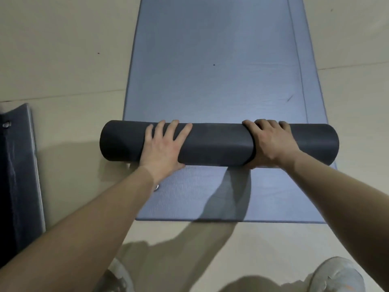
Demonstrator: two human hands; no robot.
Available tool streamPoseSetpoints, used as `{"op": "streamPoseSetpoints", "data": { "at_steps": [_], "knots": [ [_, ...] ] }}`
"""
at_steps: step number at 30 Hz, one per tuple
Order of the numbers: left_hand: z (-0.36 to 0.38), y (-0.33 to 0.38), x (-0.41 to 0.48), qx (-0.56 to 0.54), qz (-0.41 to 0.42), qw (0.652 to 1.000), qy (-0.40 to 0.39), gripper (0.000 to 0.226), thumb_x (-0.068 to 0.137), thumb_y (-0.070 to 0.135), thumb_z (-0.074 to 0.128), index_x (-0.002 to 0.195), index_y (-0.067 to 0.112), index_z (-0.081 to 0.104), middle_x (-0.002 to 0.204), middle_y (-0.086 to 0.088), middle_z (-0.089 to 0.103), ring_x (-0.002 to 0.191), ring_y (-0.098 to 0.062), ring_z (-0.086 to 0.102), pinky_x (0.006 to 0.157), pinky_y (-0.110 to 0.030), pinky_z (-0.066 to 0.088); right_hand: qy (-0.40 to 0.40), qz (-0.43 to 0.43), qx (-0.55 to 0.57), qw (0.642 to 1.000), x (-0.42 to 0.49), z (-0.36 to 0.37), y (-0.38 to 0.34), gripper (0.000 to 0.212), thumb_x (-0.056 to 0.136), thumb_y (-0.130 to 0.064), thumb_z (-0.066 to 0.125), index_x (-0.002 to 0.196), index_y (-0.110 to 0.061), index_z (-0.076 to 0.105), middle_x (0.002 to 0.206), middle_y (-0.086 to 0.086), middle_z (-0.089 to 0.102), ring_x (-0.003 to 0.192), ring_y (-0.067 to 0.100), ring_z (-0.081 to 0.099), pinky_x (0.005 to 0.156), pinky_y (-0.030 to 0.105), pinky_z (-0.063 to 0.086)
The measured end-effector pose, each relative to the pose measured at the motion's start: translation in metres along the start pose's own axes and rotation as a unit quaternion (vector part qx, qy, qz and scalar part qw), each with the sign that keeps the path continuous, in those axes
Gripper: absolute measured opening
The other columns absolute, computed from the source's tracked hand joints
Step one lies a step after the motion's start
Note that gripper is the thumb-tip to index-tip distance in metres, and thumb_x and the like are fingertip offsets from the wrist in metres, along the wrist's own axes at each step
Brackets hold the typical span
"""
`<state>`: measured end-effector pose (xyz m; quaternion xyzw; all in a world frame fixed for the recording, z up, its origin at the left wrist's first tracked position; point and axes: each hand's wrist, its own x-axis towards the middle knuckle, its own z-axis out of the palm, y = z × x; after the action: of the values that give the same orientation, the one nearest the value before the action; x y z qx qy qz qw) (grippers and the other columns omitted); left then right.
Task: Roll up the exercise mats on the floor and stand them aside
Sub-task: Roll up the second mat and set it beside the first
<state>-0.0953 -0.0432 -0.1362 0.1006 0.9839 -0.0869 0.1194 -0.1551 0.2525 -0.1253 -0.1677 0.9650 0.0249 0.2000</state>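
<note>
A dark grey mat roll (216, 144) lies crosswise on a blue-grey mat (212, 60) spread flat on the floor. The roll's unrolled part runs away from me. A second flat mat layer (189, 203) reaches out from under the roll toward me. My left hand (164, 144) rests on the roll's left half with its fingers spread over the top and its thumb at the near side. Over the right half, my right hand (271, 142) is wrapped, with the fingers curled across the top.
Another dark mat (19, 175) with a metal eyelet (6, 124) lies at the left edge. The beige floor (63, 60) surrounds the mats. My two light shoes (336, 275) stand at the bottom of the view, near the mat's front edge.
</note>
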Motion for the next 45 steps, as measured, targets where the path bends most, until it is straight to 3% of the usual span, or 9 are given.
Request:
{"op": "streamPoseSetpoints", "data": {
  "at_steps": [8, 14, 18, 22, 25, 29, 36, 42, 45],
  "knots": [
    [-0.023, 0.004, -0.055, -0.049, 0.049, 0.990, -0.120, 0.103, 0.064, 0.062, 0.078, 0.147, 0.040, 0.021, 0.136, -0.001, 0.052, 0.113, -0.032, 0.056, 0.099, -0.050, 0.044, -0.145, -0.006, 0.026, 0.989, -0.063, -0.008, -0.027, 0.115, 0.046, -0.078, 0.077, 0.145, -0.042, 0.032, 0.131, -0.003, 0.057, 0.118, 0.027, 0.058, 0.110, 0.055, 0.039],
    [-0.040, 0.000, -0.050, -0.138, 0.039, 0.965, -0.220, 0.108, 0.058, 0.060, 0.088, 0.148, 0.046, 0.030, 0.135, 0.005, 0.057, 0.119, -0.024, 0.057, 0.102, -0.047, 0.045, 0.012, 0.016, -0.013, 1.000, -0.136, 0.048, -0.063, 0.135, 0.050, -0.050, 0.092, 0.160, -0.015, 0.022, 0.158, 0.017, 0.037, 0.146, 0.039, 0.033, 0.116, 0.067, 0.023],
    [-0.036, 0.004, -0.078, -0.159, -0.068, 0.983, -0.070, 0.100, 0.082, 0.064, 0.071, 0.161, 0.040, 0.015, 0.170, 0.001, 0.017, 0.156, -0.030, 0.012, 0.123, -0.064, 0.008, -0.009, 0.001, 0.014, 1.000, -0.086, 0.022, -0.045, 0.132, 0.053, -0.060, 0.089, 0.156, -0.026, 0.014, 0.154, 0.008, 0.036, 0.145, 0.031, 0.030, 0.117, 0.060, 0.023],
    [-0.019, 0.016, -0.091, -0.072, -0.053, 0.992, -0.094, 0.130, 0.072, 0.084, 0.061, 0.159, 0.033, -0.021, 0.170, -0.003, -0.020, 0.155, -0.041, -0.016, 0.121, -0.066, -0.002, -0.024, -0.007, 0.026, 0.999, -0.070, -0.002, -0.044, 0.122, 0.059, -0.059, 0.089, 0.157, -0.031, 0.022, 0.159, 0.011, 0.026, 0.151, 0.034, 0.017, 0.119, 0.064, 0.010],
    [-0.022, 0.000, -0.036, -0.093, -0.062, 0.990, -0.086, 0.136, 0.062, 0.086, 0.069, 0.160, 0.036, -0.011, 0.172, -0.002, -0.001, 0.157, -0.036, -0.004, 0.123, -0.063, 0.004, 0.090, 0.021, 0.001, 0.996, -0.089, 0.022, -0.050, 0.126, 0.055, -0.049, 0.095, 0.158, -0.023, 0.027, 0.159, 0.017, 0.032, 0.149, 0.040, 0.025, 0.116, 0.069, 0.016],
    [-0.029, -0.019, 0.011, -0.101, -0.029, 0.989, -0.103, 0.141, 0.059, 0.088, 0.069, 0.161, 0.031, -0.009, 0.172, 0.000, 0.002, 0.157, -0.036, 0.003, 0.123, -0.063, 0.006, 0.071, 0.028, -0.051, 0.996, -0.055, 0.033, -0.036, 0.144, 0.055, -0.045, 0.095, 0.163, -0.024, 0.001, 0.167, 0.020, 0.013, 0.154, 0.044, 0.009, 0.116, 0.070, 0.008],
    [-0.025, -0.019, 0.036, -0.025, 0.019, 0.999, 0.006, 0.126, 0.051, 0.078, 0.077, 0.154, 0.032, 0.020, 0.152, 0.001, 0.042, 0.133, -0.032, 0.044, 0.112, -0.054, 0.033, 0.026, -0.019, -0.042, 0.999, 0.015, -0.016, -0.006, 0.124, 0.044, -0.070, 0.080, 0.148, -0.034, 0.022, 0.135, 0.003, 0.050, 0.123, 0.033, 0.051, 0.105, 0.058, 0.037],
    [-0.038, -0.010, -0.022, -0.051, 0.053, 0.989, -0.129, 0.115, 0.050, 0.079, 0.072, 0.146, 0.037, 0.026, 0.136, 0.003, 0.054, 0.113, -0.029, 0.060, 0.095, -0.048, 0.048, -0.103, -0.049, 0.002, 0.993, -0.039, -0.017, -0.026, 0.114, 0.047, -0.072, 0.080, 0.142, -0.040, 0.027, 0.126, -0.003, 0.058, 0.113, 0.028, 0.059, 0.102, 0.052, 0.045],
    [-0.039, -0.001, -0.063, -0.090, 0.071, 0.969, -0.221, 0.119, 0.048, 0.080, 0.077, 0.148, 0.039, 0.026, 0.135, 0.005, 0.056, 0.116, -0.027, 0.059, 0.095, -0.046, 0.051, -0.144, -0.060, 0.035, 0.987, -0.083, -0.005, -0.035, 0.123, 0.051, -0.069, 0.082, 0.153, -0.040, 0.020, 0.141, -0.004, 0.052, 0.129, 0.026, 0.052, 0.116, 0.061, 0.031]
  ]
}}
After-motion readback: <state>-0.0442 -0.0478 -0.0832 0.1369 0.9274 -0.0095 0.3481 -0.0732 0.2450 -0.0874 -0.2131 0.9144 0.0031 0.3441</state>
